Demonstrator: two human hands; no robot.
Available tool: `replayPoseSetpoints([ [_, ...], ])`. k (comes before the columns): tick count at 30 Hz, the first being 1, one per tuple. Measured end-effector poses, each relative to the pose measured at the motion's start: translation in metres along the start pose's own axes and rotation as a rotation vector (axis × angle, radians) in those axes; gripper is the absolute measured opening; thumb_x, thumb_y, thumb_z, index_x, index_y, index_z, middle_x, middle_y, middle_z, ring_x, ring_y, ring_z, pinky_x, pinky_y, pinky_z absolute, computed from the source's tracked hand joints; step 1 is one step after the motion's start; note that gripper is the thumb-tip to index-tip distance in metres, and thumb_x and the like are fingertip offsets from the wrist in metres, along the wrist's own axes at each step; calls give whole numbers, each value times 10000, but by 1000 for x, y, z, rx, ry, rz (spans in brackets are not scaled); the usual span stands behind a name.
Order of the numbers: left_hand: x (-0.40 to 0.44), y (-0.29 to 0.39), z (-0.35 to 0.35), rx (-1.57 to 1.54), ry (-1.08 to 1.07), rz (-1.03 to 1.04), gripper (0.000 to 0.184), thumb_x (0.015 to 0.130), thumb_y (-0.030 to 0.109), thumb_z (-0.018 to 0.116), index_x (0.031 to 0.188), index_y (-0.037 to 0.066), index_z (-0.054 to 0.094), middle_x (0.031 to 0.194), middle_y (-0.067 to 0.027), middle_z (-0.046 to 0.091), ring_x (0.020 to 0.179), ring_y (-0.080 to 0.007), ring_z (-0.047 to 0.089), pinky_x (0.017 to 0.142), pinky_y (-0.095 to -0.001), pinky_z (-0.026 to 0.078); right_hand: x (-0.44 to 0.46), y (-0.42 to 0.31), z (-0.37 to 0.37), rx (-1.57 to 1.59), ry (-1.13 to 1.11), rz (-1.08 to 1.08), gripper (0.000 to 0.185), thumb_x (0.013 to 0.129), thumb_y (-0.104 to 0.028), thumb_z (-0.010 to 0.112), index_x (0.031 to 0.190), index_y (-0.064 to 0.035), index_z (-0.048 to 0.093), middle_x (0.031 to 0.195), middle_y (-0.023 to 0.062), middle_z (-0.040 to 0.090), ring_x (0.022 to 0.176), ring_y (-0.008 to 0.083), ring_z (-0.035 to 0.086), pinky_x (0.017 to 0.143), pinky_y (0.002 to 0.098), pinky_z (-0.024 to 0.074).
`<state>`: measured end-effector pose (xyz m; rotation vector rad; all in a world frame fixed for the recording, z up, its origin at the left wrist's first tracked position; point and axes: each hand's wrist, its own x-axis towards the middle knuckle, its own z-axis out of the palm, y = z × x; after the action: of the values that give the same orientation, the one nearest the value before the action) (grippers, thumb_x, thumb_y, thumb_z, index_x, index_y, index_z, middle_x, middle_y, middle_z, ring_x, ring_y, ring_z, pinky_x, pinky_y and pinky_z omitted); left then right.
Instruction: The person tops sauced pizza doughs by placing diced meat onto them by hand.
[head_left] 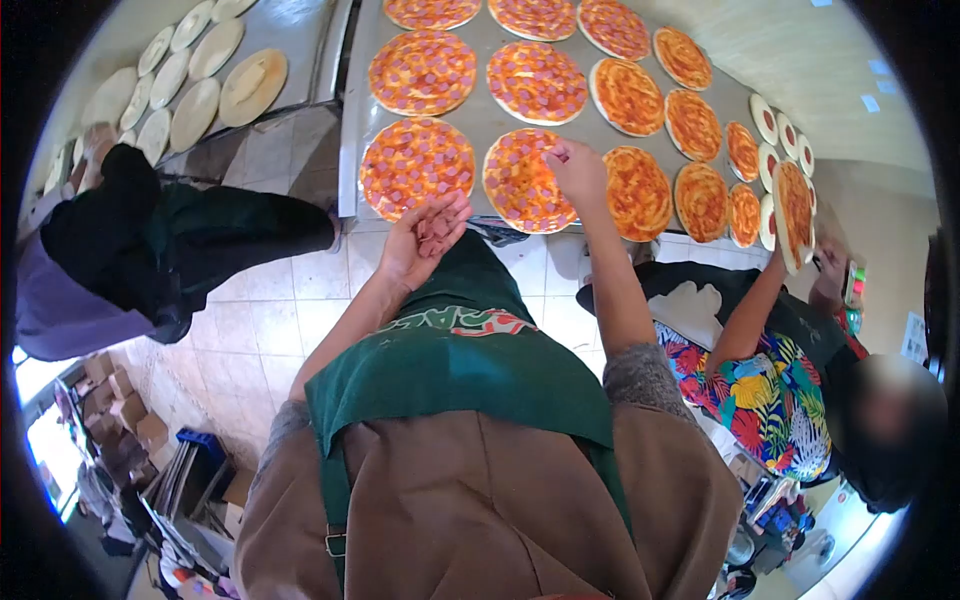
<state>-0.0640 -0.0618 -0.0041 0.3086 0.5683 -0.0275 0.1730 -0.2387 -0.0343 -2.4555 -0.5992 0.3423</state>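
Note:
My left hand (pixel 408 252) is cupped palm up at the table's near edge, with a small heap of diced ham (pixel 438 232) in it. My right hand (pixel 580 172) hovers over a pizza (pixel 520 185) in the front row. Its fingers are pinched together, and what lies between them is hidden. Ham cubes are scattered on this pizza, with cheese and sauce showing between them. To its left, beside my left hand, lies a pizza (pixel 415 165) covered with ham cubes. Right of my right hand is a pizza (pixel 637 192) with sauce and no ham.
The metal table (pixel 480 100) carries rows of pizzas. At right, a co-worker in a flowered sleeve (pixel 760 400) holds up a sauced pizza base (pixel 795 215) near bases with sauce spots (pixel 768 165). At left, another person (pixel 150 230) stands by a table with plain dough rounds (pixel 195 112).

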Motion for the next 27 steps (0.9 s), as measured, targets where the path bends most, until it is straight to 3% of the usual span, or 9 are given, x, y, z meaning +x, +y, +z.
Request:
replayPoseSetpoints([
  [2, 1, 0, 2, -38, -34, 2, 453, 983, 266, 344, 1315, -23, 449, 1322, -165, 505, 1252, -260, 469, 1071, -374, 358, -28, -39, -7, 194, -6, -182, 129, 778, -200, 675, 802, -74, 686, 790, 112, 672, 782, 229, 669, 672, 350, 513],
  [6, 5, -2, 3, -54, -49, 25, 448, 995, 277, 327, 1310, -10, 463, 1274, -137, 551, 1188, -215, 528, 1029, -357, 406, -79, -111, -8, 531, -379, -245, 119, 791, -162, 656, 852, -63, 675, 798, 90, 646, 753, 245, 637, 682, 362, 490],
  [9, 4, -2, 11, -28, -29, 33, 446, 1000, 283, 322, 1318, 4, 464, 1245, -119, 572, 1132, -182, 561, 991, -341, 440, -89, -120, 5, 175, -91, -475, 117, 766, -158, 672, 849, -75, 670, 803, 87, 612, 788, 256, 604, 694, 384, 474],
  [10, 5, -3, 9, -25, -52, 27, 446, 1000, 284, 324, 1320, 8, 465, 1230, -111, 581, 1114, -175, 569, 977, -330, 448, -92, -123, 6, 200, -80, -454, 127, 746, -142, 683, 841, -60, 659, 807, 88, 572, 841, 288, 556, 705, 392, 459],
  [13, 6, -4, 3, -14, -116, 2, 445, 1000, 289, 329, 1324, 17, 469, 1182, -92, 607, 1062, -158, 591, 940, -299, 466, -96, -126, 5, 144, -56, -547, 110, 732, -173, 686, 794, -88, 655, 817, 83, 590, 805, 294, 573, 703, 409, 463],
  [19, 12, -8, -1, 30, -146, -12, 432, 999, 276, 340, 1315, 18, 482, 1115, -80, 634, 1012, -148, 607, 909, -265, 473, -101, -128, 10, 43, -119, -427, 142, 719, -146, 704, 794, -51, 630, 756, 94, 595, 742, 286, 584, 672, 409, 463],
  [22, 10, -7, 3, 29, -127, -7, 415, 997, 261, 354, 1297, 14, 497, 1110, -84, 636, 1008, -149, 610, 897, -275, 483, -102, -128, 11, 143, -137, -373, 133, 724, -137, 700, 802, -52, 634, 734, 106, 607, 697, 295, 600, 642, 396, 470],
  [24, 10, -5, 4, 20, -147, 0, 398, 995, 249, 364, 1275, 8, 513, 1109, -86, 636, 1015, -156, 611, 893, -287, 489, -101, -125, 12, 231, -147, -319, 141, 751, -135, 693, 841, -38, 644, 754, 98, 635, 692, 252, 621, 622, 362, 477],
  [27, 11, -4, 9, 36, 17, -21, 372, 990, 235, 384, 1236, 1, 536, 1115, -100, 634, 1032, -172, 610, 927, -320, 486, -94, -115, 15, 553, -225, -209, 141, 791, -136, 674, 866, -18, 655, 763, 68, 666, 647, 186, 628, 594, 310, 483],
])
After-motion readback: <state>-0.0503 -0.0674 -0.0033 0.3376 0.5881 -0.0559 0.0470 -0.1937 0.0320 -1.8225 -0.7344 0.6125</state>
